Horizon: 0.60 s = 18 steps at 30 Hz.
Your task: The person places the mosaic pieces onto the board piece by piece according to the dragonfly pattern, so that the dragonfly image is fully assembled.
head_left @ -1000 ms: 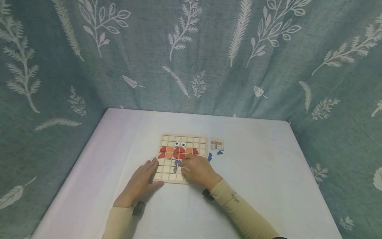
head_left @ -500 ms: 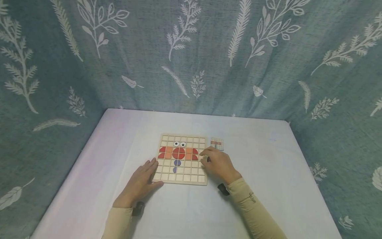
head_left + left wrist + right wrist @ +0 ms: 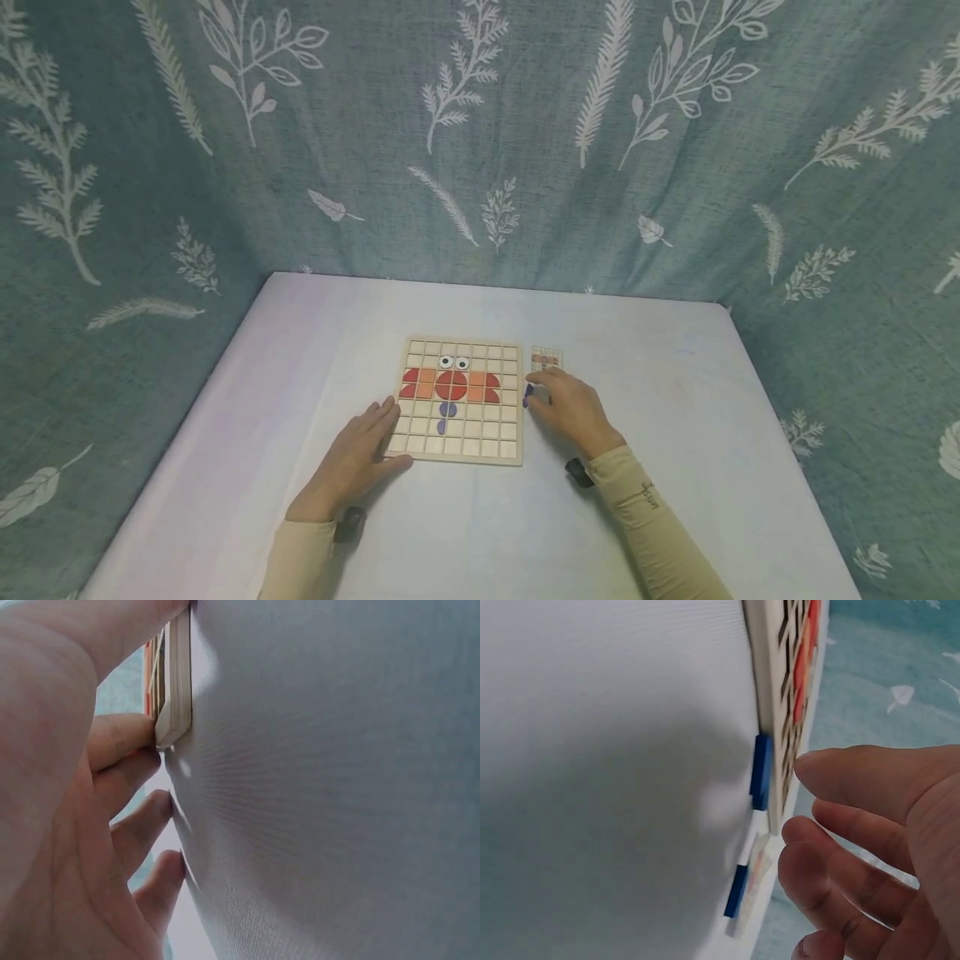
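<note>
A pale wooden grid board [image 3: 483,451] lies on the table, bearing red, orange and blue flat pieces and two eye pieces. My left hand [image 3: 356,454] rests at its left edge; in the left wrist view fingertips [image 3: 139,735] touch the board's corner. My right hand [image 3: 573,412] hovers just right of the board, thumb and fingers apart with nothing between them. By its fingertips lies a dark blue piece [image 3: 528,392]. The right wrist view shows one blue piece [image 3: 761,772] against the board's side and another blue piece [image 3: 736,891] near the small pattern card [image 3: 546,357].
A white cloth covers the table [image 3: 652,358]. Green curtains [image 3: 480,167] with white leaf prints stand behind and on both sides. The right hand partly covers the area below the card.
My right hand has moved from the board's lower middle to the right, down beside the loose blue pieces. The blue pieces on the board show fully now. The left hand stays put.
</note>
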Each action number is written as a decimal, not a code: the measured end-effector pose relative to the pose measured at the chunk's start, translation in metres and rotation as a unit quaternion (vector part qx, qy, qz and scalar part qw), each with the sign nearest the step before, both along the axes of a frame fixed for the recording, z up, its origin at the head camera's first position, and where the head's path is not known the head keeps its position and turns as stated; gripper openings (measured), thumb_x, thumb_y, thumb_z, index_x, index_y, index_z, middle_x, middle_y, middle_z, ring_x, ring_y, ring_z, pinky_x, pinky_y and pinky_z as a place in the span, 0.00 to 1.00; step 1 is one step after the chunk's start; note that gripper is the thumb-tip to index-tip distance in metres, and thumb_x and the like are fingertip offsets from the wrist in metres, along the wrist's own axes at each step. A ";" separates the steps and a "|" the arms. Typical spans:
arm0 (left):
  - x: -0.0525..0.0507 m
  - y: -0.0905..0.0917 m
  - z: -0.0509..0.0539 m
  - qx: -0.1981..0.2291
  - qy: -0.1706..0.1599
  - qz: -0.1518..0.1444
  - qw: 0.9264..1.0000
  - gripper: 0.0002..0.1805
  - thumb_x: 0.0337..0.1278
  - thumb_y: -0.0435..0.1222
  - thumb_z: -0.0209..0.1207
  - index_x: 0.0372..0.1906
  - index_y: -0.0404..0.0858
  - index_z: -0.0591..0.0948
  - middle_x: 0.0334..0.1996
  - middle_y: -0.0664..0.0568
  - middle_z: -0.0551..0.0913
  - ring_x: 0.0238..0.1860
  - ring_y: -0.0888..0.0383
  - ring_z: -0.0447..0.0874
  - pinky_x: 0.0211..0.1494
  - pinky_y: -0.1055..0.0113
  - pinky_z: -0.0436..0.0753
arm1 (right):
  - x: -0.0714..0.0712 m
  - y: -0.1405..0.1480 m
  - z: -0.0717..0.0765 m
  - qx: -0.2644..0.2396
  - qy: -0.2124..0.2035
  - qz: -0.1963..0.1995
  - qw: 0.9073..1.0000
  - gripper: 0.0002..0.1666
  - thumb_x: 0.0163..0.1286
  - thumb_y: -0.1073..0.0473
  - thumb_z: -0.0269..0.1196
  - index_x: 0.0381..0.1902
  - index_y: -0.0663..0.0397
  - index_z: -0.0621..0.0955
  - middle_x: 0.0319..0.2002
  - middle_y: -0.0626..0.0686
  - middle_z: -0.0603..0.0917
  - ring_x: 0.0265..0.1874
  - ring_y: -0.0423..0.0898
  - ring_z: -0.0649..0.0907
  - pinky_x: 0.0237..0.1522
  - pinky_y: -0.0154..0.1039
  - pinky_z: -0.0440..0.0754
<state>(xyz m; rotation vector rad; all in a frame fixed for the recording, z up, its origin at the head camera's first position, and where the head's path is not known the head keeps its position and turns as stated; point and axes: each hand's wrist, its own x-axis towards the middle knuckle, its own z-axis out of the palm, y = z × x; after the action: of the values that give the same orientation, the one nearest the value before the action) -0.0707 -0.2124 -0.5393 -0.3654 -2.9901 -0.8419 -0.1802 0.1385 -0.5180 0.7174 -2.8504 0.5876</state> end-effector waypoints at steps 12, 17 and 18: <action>0.000 0.001 -0.003 -0.003 0.012 -0.006 1.000 0.46 0.59 0.50 0.69 0.75 0.30 0.65 0.76 0.39 0.62 0.76 0.37 0.57 0.78 0.40 0.57 | -0.005 0.003 -0.007 0.022 0.000 -0.018 1.000 0.18 0.64 0.55 0.72 0.51 0.53 0.87 0.48 0.57 0.88 0.42 0.53 0.88 0.40 0.47 0.89; 0.000 0.001 -0.001 -0.004 0.011 -0.005 1.000 0.46 0.59 0.49 0.69 0.75 0.30 0.65 0.76 0.39 0.62 0.76 0.36 0.57 0.77 0.40 0.57 | -0.011 0.003 -0.006 0.051 0.012 -0.011 0.999 0.16 0.66 0.53 0.71 0.49 0.52 0.88 0.52 0.58 0.87 0.49 0.56 0.87 0.44 0.50 0.89; 0.000 0.002 0.000 -0.003 0.011 -0.004 1.000 0.46 0.59 0.49 0.70 0.75 0.30 0.65 0.76 0.39 0.62 0.76 0.36 0.57 0.77 0.40 0.57 | -0.012 0.003 -0.006 0.055 0.013 -0.010 0.998 0.15 0.66 0.53 0.71 0.48 0.52 0.88 0.52 0.58 0.87 0.49 0.55 0.87 0.43 0.50 0.89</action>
<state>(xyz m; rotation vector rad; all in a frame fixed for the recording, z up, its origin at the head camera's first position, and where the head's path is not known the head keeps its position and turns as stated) -0.0709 -0.2106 -0.5392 -0.3849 -2.9748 -0.8231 -0.1926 0.1411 -0.5243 0.7080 -2.8805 0.4192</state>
